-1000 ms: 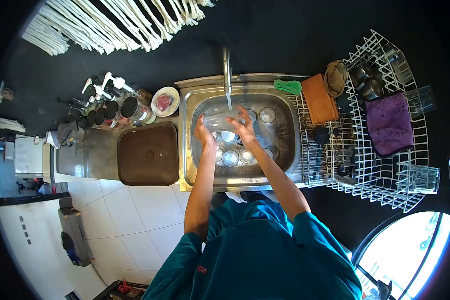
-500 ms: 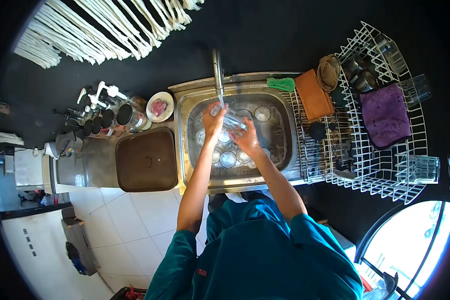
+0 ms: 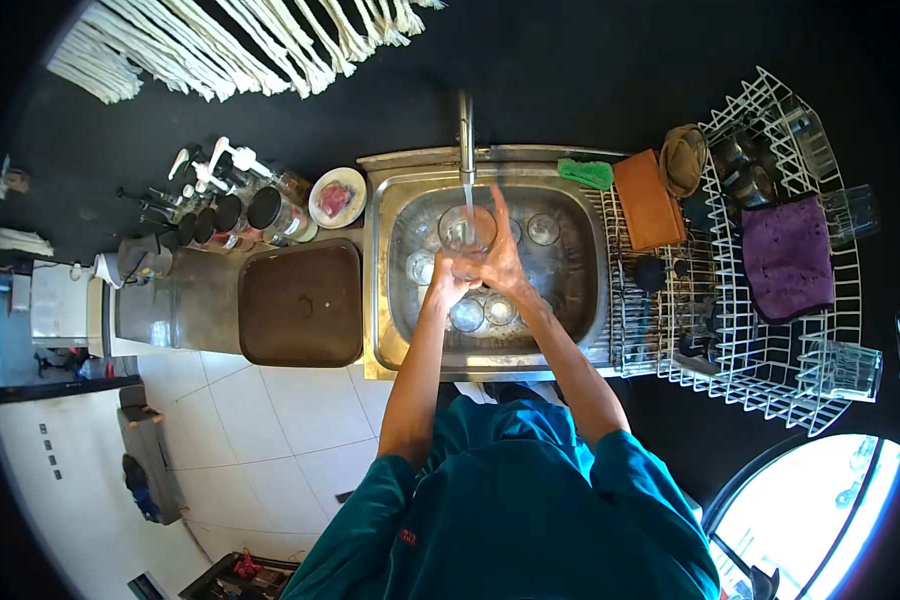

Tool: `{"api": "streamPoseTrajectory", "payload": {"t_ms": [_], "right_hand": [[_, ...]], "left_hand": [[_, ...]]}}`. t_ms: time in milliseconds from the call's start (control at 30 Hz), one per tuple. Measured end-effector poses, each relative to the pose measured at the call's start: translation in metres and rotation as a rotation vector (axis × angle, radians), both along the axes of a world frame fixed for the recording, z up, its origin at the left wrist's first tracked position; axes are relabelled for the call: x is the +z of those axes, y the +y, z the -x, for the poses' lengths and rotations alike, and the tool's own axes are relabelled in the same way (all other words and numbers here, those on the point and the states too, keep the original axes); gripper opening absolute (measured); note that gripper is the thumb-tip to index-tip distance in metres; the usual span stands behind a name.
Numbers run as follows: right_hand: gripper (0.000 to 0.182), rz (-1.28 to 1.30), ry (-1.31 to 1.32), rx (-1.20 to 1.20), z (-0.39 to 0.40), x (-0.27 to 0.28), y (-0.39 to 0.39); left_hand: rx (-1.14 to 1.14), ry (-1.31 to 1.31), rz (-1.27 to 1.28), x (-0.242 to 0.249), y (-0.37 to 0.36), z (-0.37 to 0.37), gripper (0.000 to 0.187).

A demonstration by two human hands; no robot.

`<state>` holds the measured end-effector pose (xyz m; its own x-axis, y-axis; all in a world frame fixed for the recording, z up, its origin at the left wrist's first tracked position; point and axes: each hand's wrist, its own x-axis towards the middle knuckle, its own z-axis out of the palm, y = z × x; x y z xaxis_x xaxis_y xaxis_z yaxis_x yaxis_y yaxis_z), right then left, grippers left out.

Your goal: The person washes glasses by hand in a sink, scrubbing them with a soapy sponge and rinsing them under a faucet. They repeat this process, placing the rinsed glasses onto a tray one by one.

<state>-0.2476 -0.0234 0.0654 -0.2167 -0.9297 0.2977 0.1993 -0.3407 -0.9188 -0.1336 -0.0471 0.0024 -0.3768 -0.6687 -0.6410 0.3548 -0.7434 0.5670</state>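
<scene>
In the sink, a clear drinking glass (image 3: 467,232) stands with its mouth up beneath the running tap (image 3: 467,140). My left hand (image 3: 452,284) is closed around its lower part. Against the glass's right side lies my right hand (image 3: 503,262), fingers stretched upward past the rim and slightly blurred, thumb toward my left hand. Several more glasses rest on the sink floor, among them one glass (image 3: 543,230) to the right, another glass (image 3: 421,267) to the left and one glass (image 3: 466,315) below my hands.
A green sponge (image 3: 585,174) and an orange cloth (image 3: 650,200) lie right of the sink (image 3: 374,300). Beyond, a white wire rack (image 3: 770,350) holds glasses and a purple cloth (image 3: 787,245). Leftward are a brown tray (image 3: 300,310), a plate (image 3: 358,203) and several pump bottles and jars.
The glass has turned from lying sideways between both hands to mouth up under the tap. My left hand shifted down to its base; my right fingers straightened upward. The view shifted slightly.
</scene>
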Motion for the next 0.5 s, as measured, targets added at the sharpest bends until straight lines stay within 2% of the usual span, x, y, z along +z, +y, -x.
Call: {"api": "streamPoseTrajectory", "payload": {"t_ms": [33,67,100,133,167,200,267,300,333,367,400,433,467,500], "right_hand": [[0.118,-0.072,0.007,0.061,0.001,-0.005,0.001],[0.113,-0.149,0.013,0.123,0.001,-0.010,0.003],[0.104,-0.165,0.129,0.079,0.002,-0.015,-0.001],[0.104,-0.164,0.128,0.083,0.000,-0.012,-0.002],[0.103,-0.234,0.214,-0.081,-0.004,-0.010,-0.003],[0.102,-0.302,0.299,-0.248,-0.008,-0.006,-0.006],[0.102,-0.386,0.332,-0.335,-0.010,0.000,-0.010],[0.102,-0.427,0.327,-0.300,-0.005,0.001,-0.012],[0.102,-0.472,0.319,-0.266,0.000,-0.003,-0.012],[0.094,-0.419,0.310,-0.155,0.005,-0.007,-0.015],[0.094,-0.422,0.311,-0.158,0.010,-0.005,-0.018],[0.093,-0.439,0.187,-0.051,0.014,-0.003,-0.022],[0.093,-0.454,0.062,0.056,0.019,0.000,-0.026],[0.091,-0.461,0.102,0.058,0.021,0.003,-0.030]], "left_hand": [[-0.032,0.110,-0.013,-0.006,-0.001,-0.005,0.043],[-0.027,0.110,-0.014,-0.006,0.001,-0.005,0.043],[0.011,0.084,0.025,0.002,0.005,-0.002,0.046],[0.048,0.056,0.064,0.004,0.007,0.003,0.049],[0.202,0.149,0.144,-0.020,0.006,0.011,0.056],[0.204,0.148,0.148,-0.018,0.006,0.017,0.056],[0.267,0.092,0.294,-0.014,0.008,0.027,0.058],[0.305,-0.019,0.305,-0.007,0.008,0.032,0.057],[0.302,-0.016,0.300,0.003,0.010,0.034,0.057],[0.265,0.016,0.234,0.013,0.010,0.032,0.058],[0.229,0.047,0.169,0.016,0.009,0.028,0.059],[0.063,0.159,0.236,0.013,0.003,0.020,0.063],[0.062,0.160,0.235,0.013,0.001,0.020,0.063],[0.027,0.174,0.215,0.021,0.001,0.019,0.064]]}}
